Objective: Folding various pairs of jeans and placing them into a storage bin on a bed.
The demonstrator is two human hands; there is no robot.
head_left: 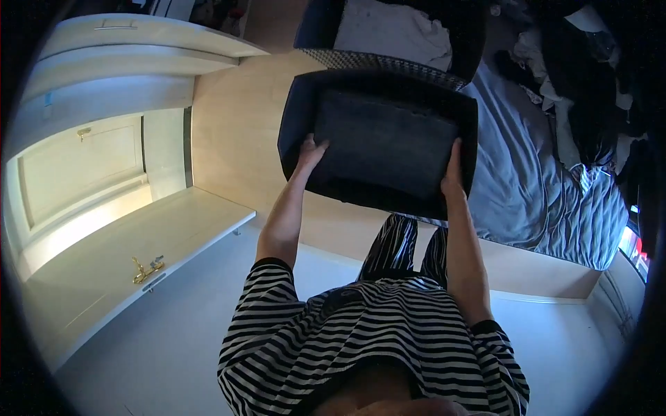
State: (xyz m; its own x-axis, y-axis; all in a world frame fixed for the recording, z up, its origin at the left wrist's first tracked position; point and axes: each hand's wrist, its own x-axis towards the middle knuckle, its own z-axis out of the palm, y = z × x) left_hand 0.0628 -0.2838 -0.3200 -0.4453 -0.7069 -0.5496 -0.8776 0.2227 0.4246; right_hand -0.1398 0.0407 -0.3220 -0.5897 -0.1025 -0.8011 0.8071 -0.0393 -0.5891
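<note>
Between my two hands is a black, roughly rectangular open bin (388,149), its dark inside facing up with nothing seen in it. My left hand (312,152) is closed over the bin's near left side, the thumb showing on the inside. On the right side my right hand (453,170) grips the wall, its fingers partly hidden. Just beyond the bin, a second dark basket with a woven-looking side (388,64) holds a crumpled pale grey cloth (392,35).
A bed with a rumpled grey-blue sheet (517,180) stands to the right, with piled clothes (569,104) on it. At left are a white door (125,291) with a gold handle (146,269) and a white drawer front (125,35). Pale floor (187,305) shows below.
</note>
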